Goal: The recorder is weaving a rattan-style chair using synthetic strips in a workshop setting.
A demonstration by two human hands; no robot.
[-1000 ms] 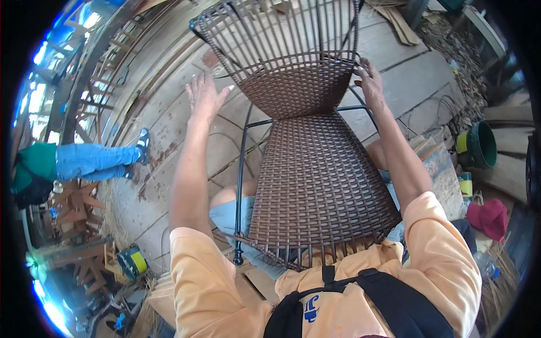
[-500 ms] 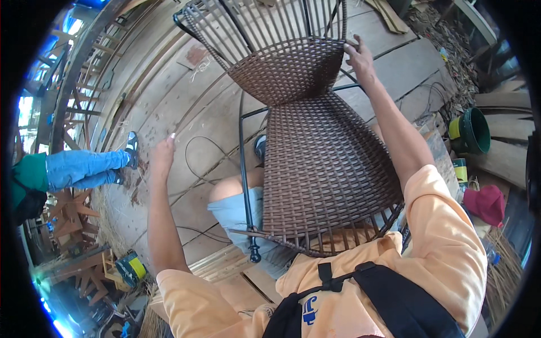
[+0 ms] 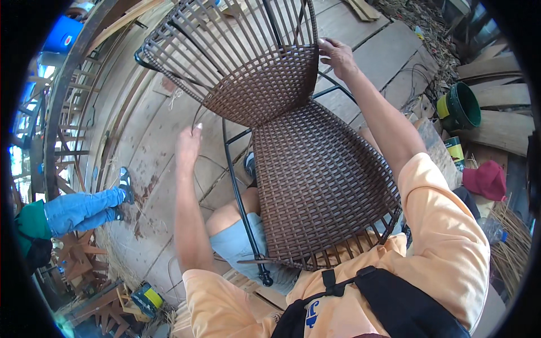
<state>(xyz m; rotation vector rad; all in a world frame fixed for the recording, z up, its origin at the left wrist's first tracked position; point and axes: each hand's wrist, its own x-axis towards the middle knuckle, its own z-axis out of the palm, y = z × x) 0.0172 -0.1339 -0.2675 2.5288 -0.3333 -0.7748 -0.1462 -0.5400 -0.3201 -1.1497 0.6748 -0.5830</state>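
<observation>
View: head camera, looking down over the person's chest and lap.
Chair [image 3: 315,169]: dark metal frame lying across the lap, back pointing away from the body. Seat and lower back are woven brown; the upper back shows bare ribs only.
Strand [image 3: 198,115]: thin brown weaving strip running from the left fingertips up toward the weave edge on the back.
Left hand [image 3: 189,147]: raised to the left of the chair, clear of the frame. Fingers pinched together on the strand end; not spread.
Left arm: forearm near vertical in the picture, elbow low beside the thigh.
Right hand [image 3: 337,56]: at the far right edge of the back. Fingers curled around the frame rim beside the weave, steadying it.
Right arm: extended forward along the right side of the seat, nearly straight.
Risk 1: the strand may slip out of the pinch, because only the fingertips hold it; tension in the last woven row would probably slacken.
Risk 2: the chair may roll off the lap, since it appears to rest on the knees with one hand bracing it.
Risk 3: a strand pulled at a sharp angle may kink against a rib.
Surroundings: plank floor [image 3: 360,28] beyond the fingers; green bucket [image 3: 459,107] right of the right hand; another person's leg in blue [image 3: 84,208] left of the left hand.
</observation>
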